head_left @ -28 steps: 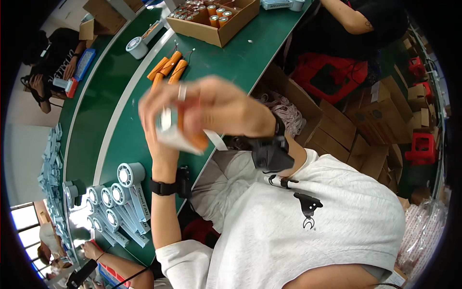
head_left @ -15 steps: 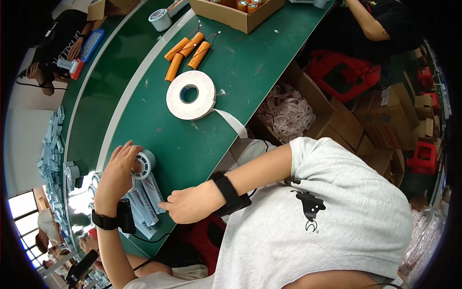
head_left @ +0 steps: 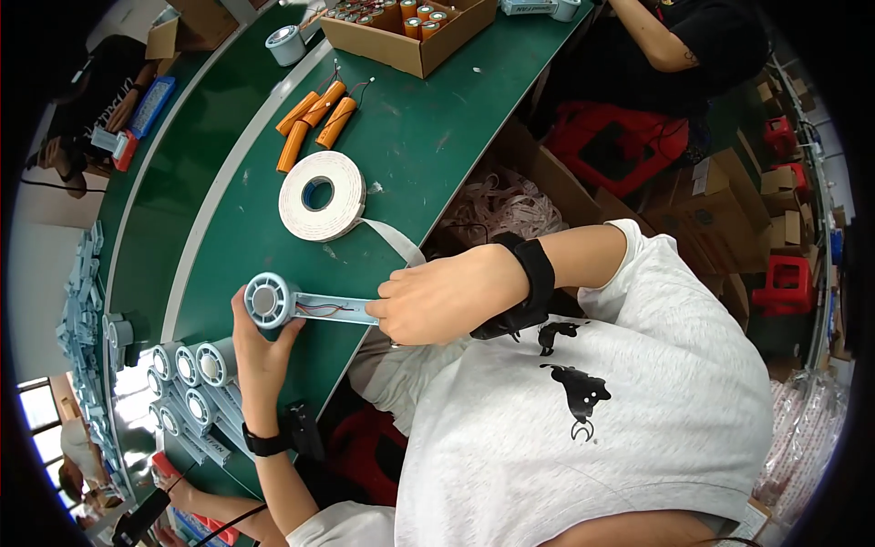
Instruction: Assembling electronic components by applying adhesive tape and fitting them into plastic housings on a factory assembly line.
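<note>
Both hands hold a light blue handheld fan [head_left: 342,308] over the near edge of the green table. Around its round, slotted head curls my left hand [head_left: 262,356], thumb below the neck. My right hand [head_left: 433,296] is closed on the handle's other end, hiding it. The handle's open channel shows thin dark and red wires inside. Beyond my hands lies a large roll of white tape [head_left: 293,205], its loose strip running toward the table edge. Several orange battery cells [head_left: 292,146] with thin leads lie past the roll.
Several similar fans [head_left: 217,365] are stacked left of my left hand. A cardboard box [head_left: 401,50] of orange cells stands at the far end, near another fan [head_left: 285,46]. Beside the table are crumpled white strips [head_left: 506,205] in a box and a red stool [head_left: 620,146]. Other people sit nearby.
My left hand has lifted a fan off the stack and brought it right. My right hand has moved up and taken its handle end. The view has shifted slightly.
</note>
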A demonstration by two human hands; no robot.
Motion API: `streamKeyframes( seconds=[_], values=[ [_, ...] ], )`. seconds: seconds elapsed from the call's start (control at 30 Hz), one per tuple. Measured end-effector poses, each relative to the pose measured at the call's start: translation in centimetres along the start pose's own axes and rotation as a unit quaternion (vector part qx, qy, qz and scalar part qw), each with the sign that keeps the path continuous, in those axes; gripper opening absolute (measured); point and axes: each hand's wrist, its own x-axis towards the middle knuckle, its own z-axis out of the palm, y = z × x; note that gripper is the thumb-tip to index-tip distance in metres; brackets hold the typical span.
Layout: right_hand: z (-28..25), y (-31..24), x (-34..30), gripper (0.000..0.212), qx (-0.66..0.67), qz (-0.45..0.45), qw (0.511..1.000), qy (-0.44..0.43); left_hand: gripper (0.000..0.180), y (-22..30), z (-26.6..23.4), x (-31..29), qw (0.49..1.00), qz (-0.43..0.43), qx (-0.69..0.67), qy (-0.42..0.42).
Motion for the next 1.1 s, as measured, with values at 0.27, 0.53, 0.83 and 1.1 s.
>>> streamKeyframes(
  seconds=[0.27,0.53,0.83,1.1],
  values=[
    [1.1,0.1,-0.2,0.013,0.015,0.033,0.999,0.011,0.035,1.6,0.6,-0.5,0.88,0.313,0.358,0.01],
    [0.1,2.4,-0.4,0.013,0.313,0.109,0.943,-0.016,0.018,0.4,0.1,0.6,0.972,0.216,0.031,-0.087],
    [1.0,1.3,3.3,0.017,0.287,0.129,0.858,0.406,0.012,1.2,1.2,0.0,0.991,0.116,-0.063,-0.004],
    [0.2,1.2,3.8,0.007,0.038,0.135,0.963,0.231,0.016,1.0,1.3,-0.3,0.989,0.141,-0.046,-0.008]
  ],
)
